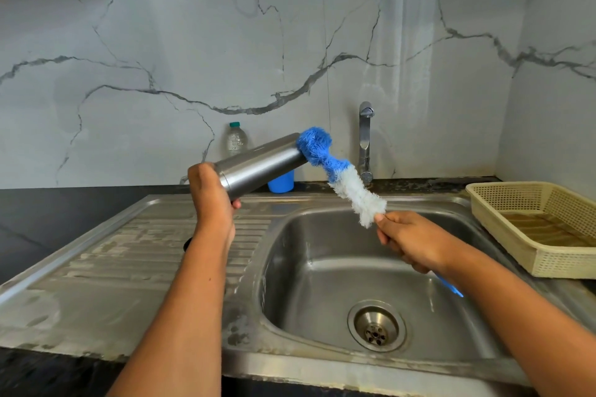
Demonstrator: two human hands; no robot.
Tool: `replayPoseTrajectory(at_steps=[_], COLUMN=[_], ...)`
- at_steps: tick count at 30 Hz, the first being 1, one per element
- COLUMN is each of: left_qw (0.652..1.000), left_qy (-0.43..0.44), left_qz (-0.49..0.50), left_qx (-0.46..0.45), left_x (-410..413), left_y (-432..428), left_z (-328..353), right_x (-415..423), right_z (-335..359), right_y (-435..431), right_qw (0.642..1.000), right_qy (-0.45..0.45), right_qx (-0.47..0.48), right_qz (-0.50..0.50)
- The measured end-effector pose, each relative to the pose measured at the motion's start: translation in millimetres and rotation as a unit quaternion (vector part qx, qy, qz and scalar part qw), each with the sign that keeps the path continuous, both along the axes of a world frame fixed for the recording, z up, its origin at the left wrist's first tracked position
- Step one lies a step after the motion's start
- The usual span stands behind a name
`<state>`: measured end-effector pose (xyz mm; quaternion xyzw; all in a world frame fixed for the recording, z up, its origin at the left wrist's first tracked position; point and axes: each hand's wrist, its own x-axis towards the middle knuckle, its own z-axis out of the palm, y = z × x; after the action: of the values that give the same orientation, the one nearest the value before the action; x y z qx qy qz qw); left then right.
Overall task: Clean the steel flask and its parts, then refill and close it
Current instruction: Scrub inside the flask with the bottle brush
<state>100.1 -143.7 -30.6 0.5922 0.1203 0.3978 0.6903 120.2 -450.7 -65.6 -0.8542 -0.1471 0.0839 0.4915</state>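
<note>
Steel flask (261, 164) gripped by left hand (209, 200), brush (340, 176) gripped by right hand (416, 245) (tip touching flask)

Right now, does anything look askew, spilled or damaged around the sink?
The blue-and-white bottle brush bends where blue meets white, its blue tip bunched against the mouth of the tilted steel flask rather than pointing straight in. White crusty patches streak the steel drainboard. Nothing looks spilled.

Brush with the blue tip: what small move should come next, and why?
Probably push the brush straight into the steel flask. The left hand holds the flask tilted, the right hand holds the brush's handle, and the blue tip sits at the flask's far end, seemingly its mouth, with most bristles outside.
</note>
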Motion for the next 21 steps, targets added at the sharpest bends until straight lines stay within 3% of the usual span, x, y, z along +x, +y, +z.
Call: replayPoseTrajectory(at_steps=[5, 13, 21], left_qw=[0.998, 0.992, 0.977], left_qy=[0.022, 0.071, 0.122], left_qz=[-0.041, -0.099, -0.176], left_qx=[0.040, 0.009, 0.027], left_x=[3.2, 7.4, 7.7], left_y=[-14.7, -3.6, -17.2], left_z=[-1.6, -3.7, -6.5], right_x=[1.3, 5.5, 5.8], right_z=[1.6, -1.1, -2.5], right_y=[6.4, 0.8, 3.3], right_qw=[0.999, 0.986, 0.988], right_qy=[-0.012, -0.118, -0.101], right_qx=[0.042, 0.060, 0.085], right_qz=[-0.017, -0.098, -0.078])
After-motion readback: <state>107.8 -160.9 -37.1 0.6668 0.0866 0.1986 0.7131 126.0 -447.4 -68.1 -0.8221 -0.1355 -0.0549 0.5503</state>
